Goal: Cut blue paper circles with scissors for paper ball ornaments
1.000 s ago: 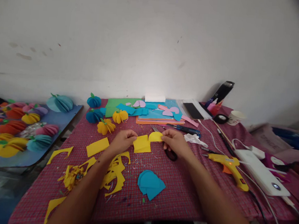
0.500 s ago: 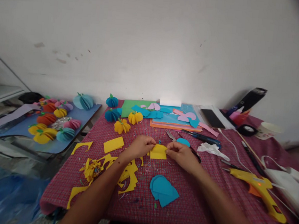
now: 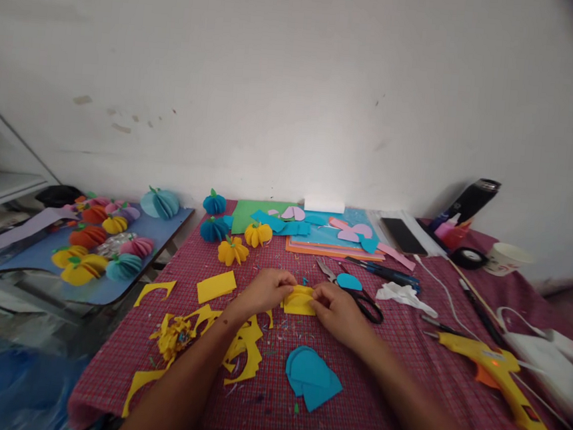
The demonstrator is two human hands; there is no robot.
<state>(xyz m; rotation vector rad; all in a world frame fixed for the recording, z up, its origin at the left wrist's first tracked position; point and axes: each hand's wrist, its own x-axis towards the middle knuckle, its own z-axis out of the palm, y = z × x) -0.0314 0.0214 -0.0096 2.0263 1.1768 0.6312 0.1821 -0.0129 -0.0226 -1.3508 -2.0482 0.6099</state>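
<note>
Both hands meet over the red checked tablecloth (image 3: 382,384) at the table's middle. My left hand (image 3: 266,289) pinches the left edge of a small folded yellow paper piece (image 3: 300,301); my right hand (image 3: 334,309) pinches its right edge. The paper lies low, at or just above the cloth. Black-handled scissors (image 3: 359,298) with a blue paper half-circle (image 3: 349,281) on them lie just right of my right hand. A stack of blue cut shapes (image 3: 311,376) lies in front of my hands.
Yellow offcuts (image 3: 242,345) and a yellow rectangle (image 3: 216,286) lie at left. A yellow glue gun (image 3: 496,372) and white power strip (image 3: 554,362) sit at right. Coloured paper sheets (image 3: 335,236) and paper pumpkins (image 3: 233,250) are at the back; more pumpkins on a blue side table (image 3: 103,246).
The yellow half-circle and yellow square, held side by side a second ago, are now brought together into one folded piece between both hands. The camera view shifted left and down.
</note>
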